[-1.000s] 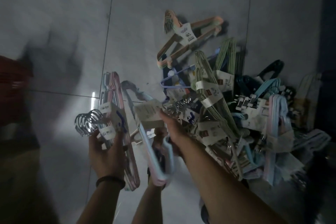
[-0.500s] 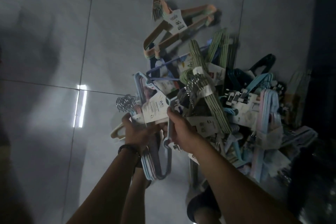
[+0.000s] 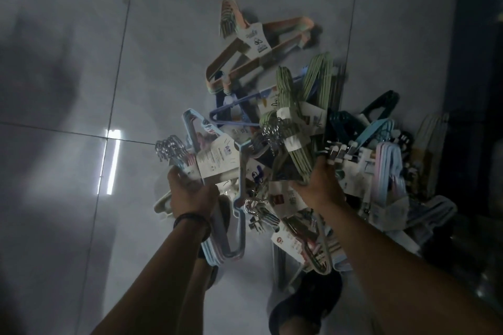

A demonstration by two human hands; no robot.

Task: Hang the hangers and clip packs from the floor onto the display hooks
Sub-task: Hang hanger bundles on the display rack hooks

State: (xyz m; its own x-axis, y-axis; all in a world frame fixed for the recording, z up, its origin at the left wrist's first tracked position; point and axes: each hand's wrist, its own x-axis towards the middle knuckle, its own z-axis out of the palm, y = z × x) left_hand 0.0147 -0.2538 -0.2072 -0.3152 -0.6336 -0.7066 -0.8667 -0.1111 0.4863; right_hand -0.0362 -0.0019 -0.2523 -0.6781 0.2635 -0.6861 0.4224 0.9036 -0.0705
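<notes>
So, the floor [image 3: 81,62] still carries most of the pile [image 3: 386,166] of hanger packs, over on the right. What's changed: the pastel pack [image 3: 217,160] now sits in the left hand [image 3: 190,193] alone, gripped near its necks. The right hand [image 3: 321,187] has left it and dug into the pile, fingers curled round the green hangers [image 3: 299,155]. Reckon that's a second pickup before any hooks, none in shot.

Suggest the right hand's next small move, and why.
Probably lift the green hanger pack straight up out of the pile: the right hand seems curled round its lower end, other packs overlap it, and the left hand holds a pastel hanger pack.
</notes>
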